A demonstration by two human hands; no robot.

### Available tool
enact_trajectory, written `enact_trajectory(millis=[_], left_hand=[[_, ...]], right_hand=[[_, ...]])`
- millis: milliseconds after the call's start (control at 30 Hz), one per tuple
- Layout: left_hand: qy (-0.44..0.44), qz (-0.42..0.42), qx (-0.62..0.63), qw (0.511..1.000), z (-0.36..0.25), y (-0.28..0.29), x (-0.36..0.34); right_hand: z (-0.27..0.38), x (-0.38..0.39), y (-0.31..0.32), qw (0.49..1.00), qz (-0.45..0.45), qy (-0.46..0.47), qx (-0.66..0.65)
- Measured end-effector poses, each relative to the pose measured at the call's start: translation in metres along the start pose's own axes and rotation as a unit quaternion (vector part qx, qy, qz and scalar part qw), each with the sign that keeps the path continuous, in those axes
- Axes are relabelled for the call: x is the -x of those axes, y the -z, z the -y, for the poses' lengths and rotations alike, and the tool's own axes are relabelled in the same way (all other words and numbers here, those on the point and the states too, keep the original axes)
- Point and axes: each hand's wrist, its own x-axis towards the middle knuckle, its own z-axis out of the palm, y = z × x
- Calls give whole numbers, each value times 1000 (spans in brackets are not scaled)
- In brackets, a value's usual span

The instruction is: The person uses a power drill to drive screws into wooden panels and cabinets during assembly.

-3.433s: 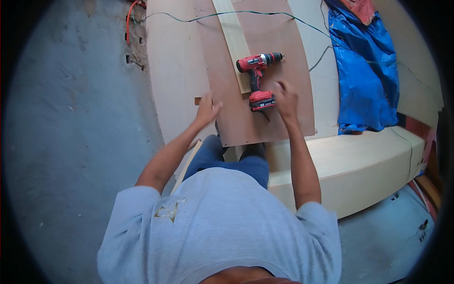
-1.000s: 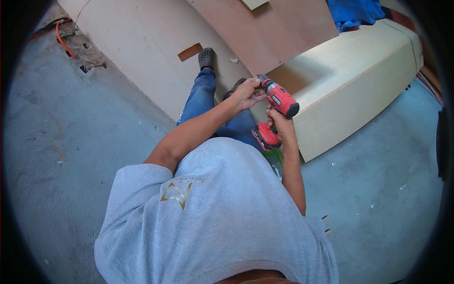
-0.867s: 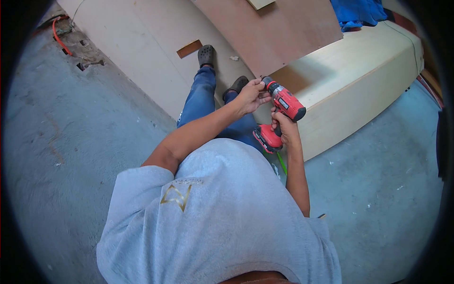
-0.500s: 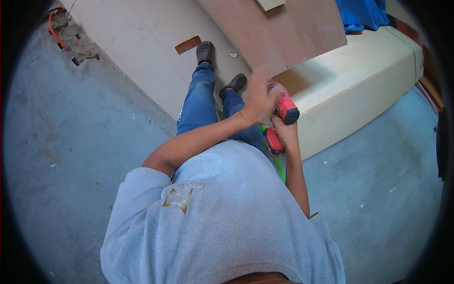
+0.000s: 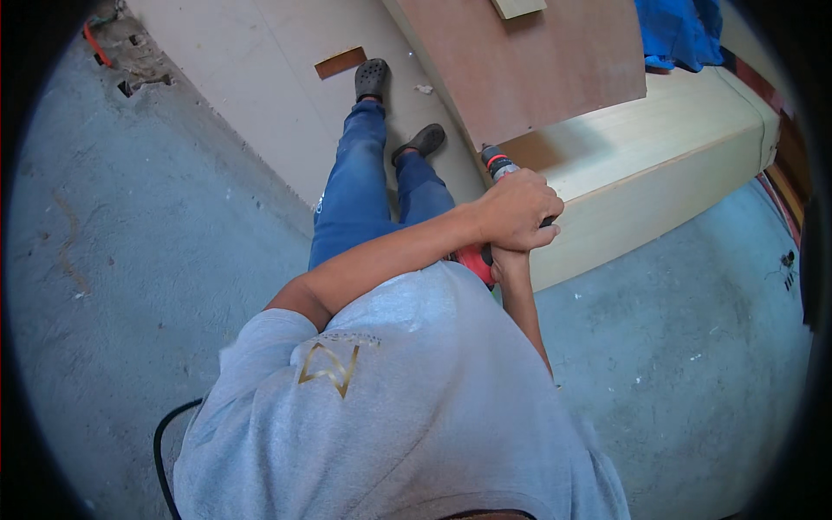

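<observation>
The long, pale-cream wooden box with a gently bowed side (image 5: 659,186) lay beneath the broad, reddish-brown plywood panel (image 5: 555,74), whose near edge overhung its top. The red-and-black cordless drill (image 5: 503,168) was held in the air by both hands, its nose just beside the panel's near left corner; contact could not be told. The left hand (image 5: 523,208) lay over the drill's body, fingers curled around its back; the right hand (image 5: 510,263), underneath, seemed to grasp the handle, though its fingers were mostly hidden and the trigger finger could not be seen. Good handling probably called for a firm lower grip, wrists in line, the upper palm steadying the body, and fingers clear of the ringed dark chuck (image 5: 490,154), whose tip was too small to read.
</observation>
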Motion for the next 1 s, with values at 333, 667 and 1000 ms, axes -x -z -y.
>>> enact_trajectory(millis=[333,667,1000], left_hand=[[-10,-13,17,1000,-12,2,4],[-16,5,-2,1000,-26,4,7],[-32,24,-140,989,120,48,24]], right_hand=[[7,11,6,999,21,-10,-34],[4,17,14,999,30,29,-18],[36,29,15,994,9,-17,109]])
